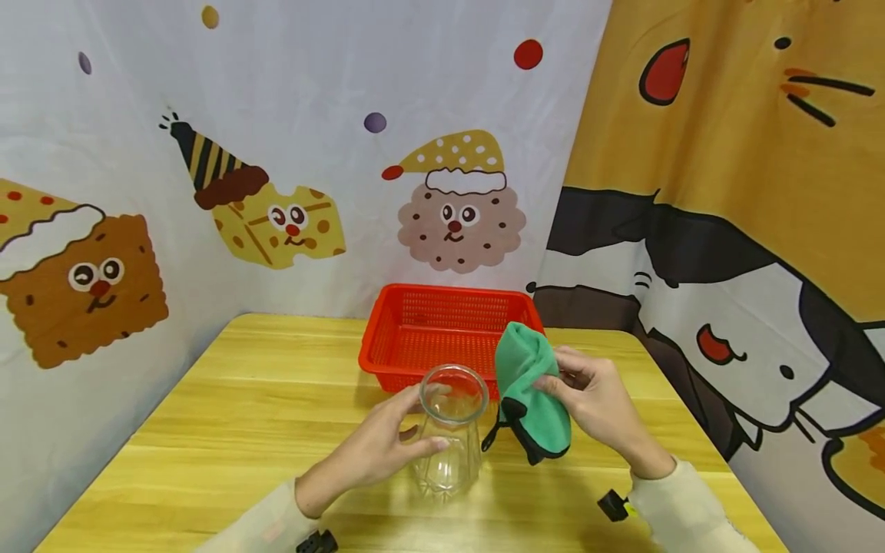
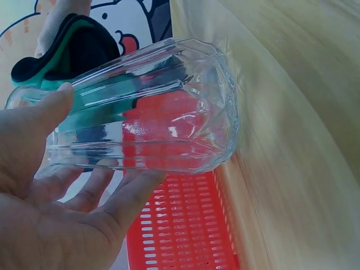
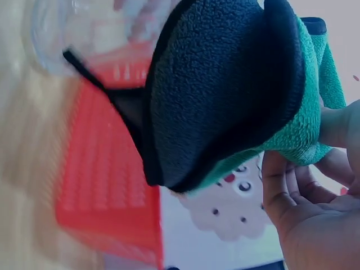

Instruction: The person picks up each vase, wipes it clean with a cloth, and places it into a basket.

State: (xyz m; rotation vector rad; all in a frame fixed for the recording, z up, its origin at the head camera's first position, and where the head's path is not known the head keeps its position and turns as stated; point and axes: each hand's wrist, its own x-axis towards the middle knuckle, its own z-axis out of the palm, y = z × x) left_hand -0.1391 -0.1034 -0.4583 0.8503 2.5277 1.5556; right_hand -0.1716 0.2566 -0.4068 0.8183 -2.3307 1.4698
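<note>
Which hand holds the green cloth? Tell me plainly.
The right hand pinches the green cloth; the left hand grips the clear glass vase instead.

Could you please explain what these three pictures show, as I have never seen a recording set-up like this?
No machine here: a person works with bare hands and wears three cameras. The wide picture comes from the head, looking down at a wooden table. The other two come from the wrists, each close to its own hand. On the table stands a red plastic basket, in front of cartoon-printed cloth walls. The left hand grips a clear glass jar, its base on the table. The right hand holds a green cloth with a dark underside and trim beside the jar's mouth; whether they touch is unclear.
</note>
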